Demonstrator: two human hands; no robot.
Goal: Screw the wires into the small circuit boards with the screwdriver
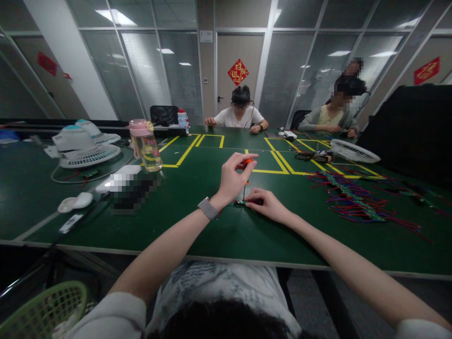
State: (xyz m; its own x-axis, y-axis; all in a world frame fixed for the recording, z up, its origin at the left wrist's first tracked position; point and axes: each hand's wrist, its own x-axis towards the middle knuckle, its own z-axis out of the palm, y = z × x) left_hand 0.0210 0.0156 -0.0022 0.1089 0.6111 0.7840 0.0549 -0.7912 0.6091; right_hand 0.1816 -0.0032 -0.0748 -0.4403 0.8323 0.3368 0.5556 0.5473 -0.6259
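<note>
My left hand (233, 176) pinches the orange handle of a screwdriver (248, 163) between thumb and fingers. The tool stands upright, its dark shaft running down to a small green circuit board (240, 202) on the table. Low on the tabletop, my right hand (267, 205) has its fingers closed on the right end of that board. Part of the board is hidden under those fingers. Where exactly the screwdriver tip meets the board is too small to make out.
A row of circuit boards with red and blue wires (356, 197) lies to the right. At left are a pink-lidded bottle (146, 146), white fans (88, 153) and a white case (75, 202). Yellow tape (187, 153) marks the green table (197, 240). Several people are across it.
</note>
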